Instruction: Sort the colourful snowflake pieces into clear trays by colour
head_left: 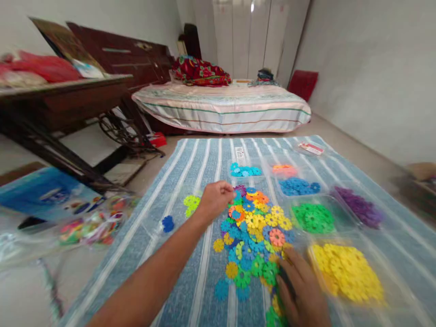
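Observation:
A mixed pile of flower-shaped plastic discs (254,221) lies in the middle of the striped cloth. My left hand (218,198) is at the pile's far left edge, its fingers pinched together. A teal disc shows right by those fingertips, but whether they grip it is unclear. Low over the near right side of the pile is my right hand (301,288), smeared by motion, its fingers bent down among green and yellow discs. Close beside it, a clear tray holds yellow discs (347,272). Green discs (312,218) fill another clear tray beyond.
Farther trays hold purple discs (359,206), blue discs (298,186), orange discs (284,170) and light blue discs (245,170). Lime discs (191,204) and dark blue discs (167,223) sit left. A bed (221,106) stands behind, a sewing-machine table (64,97) at left.

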A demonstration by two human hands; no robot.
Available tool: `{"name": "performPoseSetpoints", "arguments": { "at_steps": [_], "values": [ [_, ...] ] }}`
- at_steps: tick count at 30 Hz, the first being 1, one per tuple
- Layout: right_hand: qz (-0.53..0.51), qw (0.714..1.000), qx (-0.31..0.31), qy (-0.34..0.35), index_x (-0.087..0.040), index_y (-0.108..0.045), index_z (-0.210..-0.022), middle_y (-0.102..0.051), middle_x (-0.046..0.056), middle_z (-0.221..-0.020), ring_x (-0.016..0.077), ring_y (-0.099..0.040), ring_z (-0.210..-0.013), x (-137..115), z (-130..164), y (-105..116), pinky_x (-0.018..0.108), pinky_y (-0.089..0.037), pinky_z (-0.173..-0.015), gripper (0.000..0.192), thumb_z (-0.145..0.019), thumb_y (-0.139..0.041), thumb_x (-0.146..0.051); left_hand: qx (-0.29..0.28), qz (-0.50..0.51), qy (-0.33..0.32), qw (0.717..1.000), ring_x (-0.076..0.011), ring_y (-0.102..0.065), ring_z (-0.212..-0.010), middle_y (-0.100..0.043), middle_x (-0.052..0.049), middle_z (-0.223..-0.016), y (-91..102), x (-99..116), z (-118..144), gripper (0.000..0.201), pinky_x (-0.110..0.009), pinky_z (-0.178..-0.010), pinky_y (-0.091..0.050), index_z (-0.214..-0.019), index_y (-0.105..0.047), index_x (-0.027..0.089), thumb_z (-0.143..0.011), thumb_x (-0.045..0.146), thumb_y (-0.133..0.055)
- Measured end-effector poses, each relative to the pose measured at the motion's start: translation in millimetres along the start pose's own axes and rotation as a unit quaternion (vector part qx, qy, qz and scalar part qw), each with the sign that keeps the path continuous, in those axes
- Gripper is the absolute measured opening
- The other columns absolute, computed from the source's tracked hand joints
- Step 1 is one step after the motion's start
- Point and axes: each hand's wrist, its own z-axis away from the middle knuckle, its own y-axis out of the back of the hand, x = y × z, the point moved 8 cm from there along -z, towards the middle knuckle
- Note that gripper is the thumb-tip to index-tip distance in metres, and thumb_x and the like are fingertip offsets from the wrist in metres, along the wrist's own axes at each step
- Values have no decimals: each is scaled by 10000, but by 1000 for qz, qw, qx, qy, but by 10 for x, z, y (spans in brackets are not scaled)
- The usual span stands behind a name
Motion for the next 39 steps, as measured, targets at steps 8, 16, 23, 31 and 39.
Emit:
{"name": "performPoseSetpoints", "arguments": {
  "at_steps": [8, 16, 23, 31, 39],
  "values": [
    [4, 1000, -4, -10, -156, -542, -1141, -524, 176, -1268, 322, -505, -1157, 0, -24, 56, 507, -478, -868, 292, -900, -453, -295, -20, -95, -44, 994, -126, -562, -587, -589, 25, -598, -75, 246, -109, 78, -226, -565, -399, -681, -618, 166, -638, 229, -599],
    [-17, 999, -23, -32, -136, -560, -1126, -524, 184, -1266, 322, -494, -1167, 7, -36, 80, 536, -455, -914, 300, -894, -468, -303, -297, -422, -26, 856, -136, -524, -595, -535, 31, -586, -114, -434, 1064, 53, -235, -537, -288, -609, -542, 197, -659, 200, -524],
    [-25, 998, -35, -49, -143, -583, -1101, -533, 175, -1267, 315, -494, -1179, 32, -17, 57, 531, -452, -935, 287, -890, -471, -302, -286, -439, -21, 851, -208, -566, -852, -608, -38, -913, -188, -599, 1472, 111, -312, -752, -397, -824, -548, 210, -723, 247, -522],
    [-23, 997, -41, -56, -140, -590, -1087, -527, 179, -1273, 314, -489, -1186, 37, -15, 63, 539, -451, -938, 276, -888, -473, -290, -278, -402, 4, 872, -163, -539, -753, -589, -3, -813, -237, -637, 1514, 62, -279, -707, -380, -759, -491, 205, -699, 190, -491],
    [-22, 998, -35, -54, -147, -583, -1107, -529, 174, -1274, 306, -492, -1184, 23, -31, 76, 534, -447, -947, 291, -890, -468, -303, -252, -348, 19, 903, -161, -566, -764, -613, 10, -801, -244, -584, 1479, 227, -265, -723, -389, -892, -581, 232, -689, 182, -491]
  ]
}}
